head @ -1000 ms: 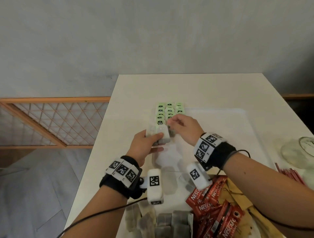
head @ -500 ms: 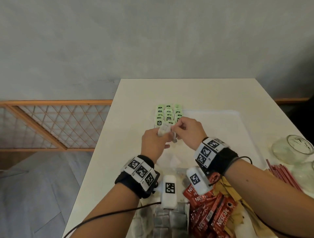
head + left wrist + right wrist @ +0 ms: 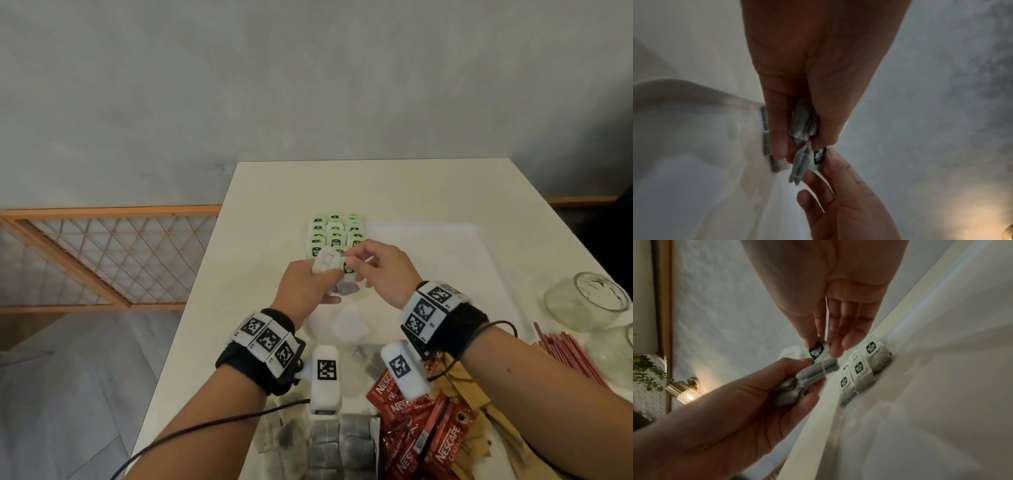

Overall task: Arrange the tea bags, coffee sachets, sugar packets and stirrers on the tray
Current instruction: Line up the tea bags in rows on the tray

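Left hand (image 3: 301, 291) is gripping a small bunch of grey paper tea bags (image 3: 813, 374), fingers curled round them, just above the near-left part of the white plastic tray (image 3: 479, 246). Right beside it, right hand (image 3: 387, 270) is pinching the pale green square tag (image 3: 817, 352) of one bag betw. thumb & forefinger, other fingers loosely spread. Just beyond both hands, rows of green-tagged tea bags (image 3: 334, 233) are lying at the tray's far-left corner. Near side: loose grey tea bags (image 3: 337, 445), then red Nescafe coffee sachets (image 3: 424, 431), brown paper sugar packets (image 3: 479, 397). Far right: thin red stirrers (image 3: 568, 356) lying on the white table (image 3: 376, 185).
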